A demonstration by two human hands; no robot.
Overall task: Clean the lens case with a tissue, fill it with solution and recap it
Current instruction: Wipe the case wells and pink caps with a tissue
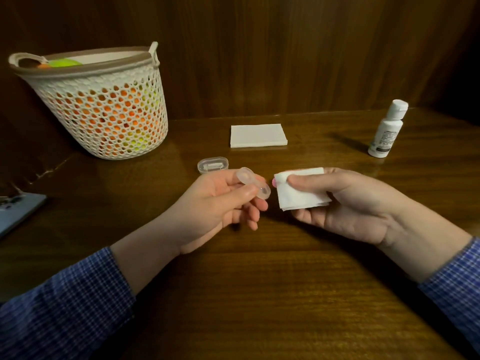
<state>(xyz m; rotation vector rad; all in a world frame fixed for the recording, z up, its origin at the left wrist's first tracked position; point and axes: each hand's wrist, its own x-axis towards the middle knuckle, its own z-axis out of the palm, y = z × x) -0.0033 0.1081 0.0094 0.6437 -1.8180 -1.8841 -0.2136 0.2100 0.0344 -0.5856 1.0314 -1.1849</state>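
Note:
My left hand (223, 201) pinches a clear, two-well lens case (253, 182) between thumb and fingers, above the wooden table (259, 294). Just to its right, my right hand (345, 203) holds a folded white tissue (298, 190), thumb pressed on top; tissue and case are a small gap apart. The case's clear lid (212, 165) lies on the table behind my left hand. A white solution bottle (387, 129) with its cap on stands at the back right.
A folded stack of white tissues (258, 135) lies at the back middle. A white mesh basket (104, 100) with orange and green contents stands back left. A grey device (18, 211) pokes in at the left edge. A wooden wall backs the table.

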